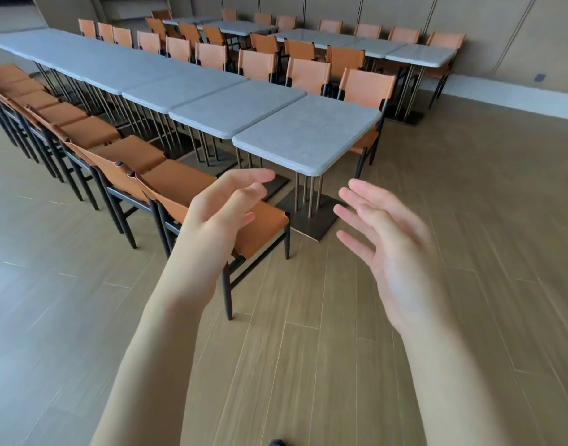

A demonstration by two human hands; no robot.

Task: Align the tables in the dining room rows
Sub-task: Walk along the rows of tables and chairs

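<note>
A long row of grey stone-topped tables runs from the far left toward me. Its nearest table (308, 133) stands shifted to the right of the table beside it (237, 109), so the row's edge is stepped there. My left hand (221, 214) is raised in the air short of the nearest table's front corner, fingers apart and holding nothing. My right hand (385, 246) is raised too, palm turned inward, fingers spread and empty. Neither hand touches a table.
Orange leather chairs with black legs line the row's left side; the nearest chair (211, 201) sits just under my left hand. More orange chairs stand behind the row. A second table row (417, 54) stands at the back right by the wall. Wooden floor lies to the right.
</note>
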